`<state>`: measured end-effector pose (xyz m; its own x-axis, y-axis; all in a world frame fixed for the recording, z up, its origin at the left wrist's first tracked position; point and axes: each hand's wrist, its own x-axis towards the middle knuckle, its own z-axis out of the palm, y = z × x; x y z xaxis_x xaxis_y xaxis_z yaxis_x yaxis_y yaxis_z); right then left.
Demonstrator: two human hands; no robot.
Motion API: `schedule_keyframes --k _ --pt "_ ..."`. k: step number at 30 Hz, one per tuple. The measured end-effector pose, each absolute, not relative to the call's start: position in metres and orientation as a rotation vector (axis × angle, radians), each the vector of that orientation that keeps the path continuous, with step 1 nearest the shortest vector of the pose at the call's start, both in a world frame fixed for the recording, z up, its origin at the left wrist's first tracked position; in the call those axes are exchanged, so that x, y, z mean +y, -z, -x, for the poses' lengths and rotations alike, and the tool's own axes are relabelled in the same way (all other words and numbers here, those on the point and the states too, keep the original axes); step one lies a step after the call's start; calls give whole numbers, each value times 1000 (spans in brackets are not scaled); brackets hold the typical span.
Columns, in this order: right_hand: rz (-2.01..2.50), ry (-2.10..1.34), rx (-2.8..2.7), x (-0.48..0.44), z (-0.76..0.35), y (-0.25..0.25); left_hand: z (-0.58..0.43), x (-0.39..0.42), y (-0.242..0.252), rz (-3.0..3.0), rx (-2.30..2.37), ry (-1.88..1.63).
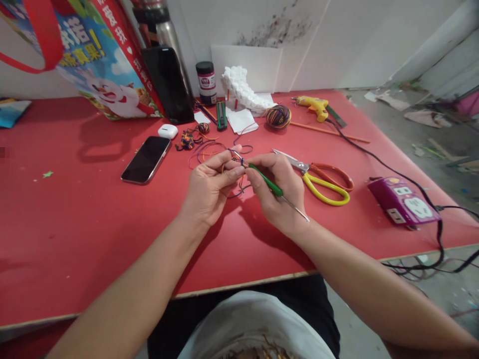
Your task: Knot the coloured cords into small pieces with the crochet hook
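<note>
My right hand (281, 192) is closed round the green handle of a crochet hook (266, 180), whose bare metal end points down toward my wrist. The hook's other tip reaches to the fingers of my left hand (211, 184), which pinch multicoloured yarn (242, 162). A loop of dark yarn sits around the hook there. Loose strands of the yarn trail on the table behind and below my fingers. Scissors (309, 169) with one orange and one yellow handle lie just right of my right hand.
Behind my hands are a yarn ball (278, 116), a green cutter (221, 116) and a small knotted yarn piece (187, 140). A phone (146, 159) and white earbud case (168, 131) lie left. A yellow glue gun (314, 105) and a purple power socket (406, 202) with cables stand right.
</note>
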<state>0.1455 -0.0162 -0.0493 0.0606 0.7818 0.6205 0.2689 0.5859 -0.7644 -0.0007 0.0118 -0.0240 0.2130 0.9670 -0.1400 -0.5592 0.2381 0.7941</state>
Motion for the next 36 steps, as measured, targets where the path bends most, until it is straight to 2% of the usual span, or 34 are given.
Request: schedule_keyframes --k 3,36 --pt "864 -454 -1537 -16 -147 52 3 12 20 -648 686 -1109" --pt "698 -1331 -1131 -1 -180 19 23 19 18 -689 700 -856"
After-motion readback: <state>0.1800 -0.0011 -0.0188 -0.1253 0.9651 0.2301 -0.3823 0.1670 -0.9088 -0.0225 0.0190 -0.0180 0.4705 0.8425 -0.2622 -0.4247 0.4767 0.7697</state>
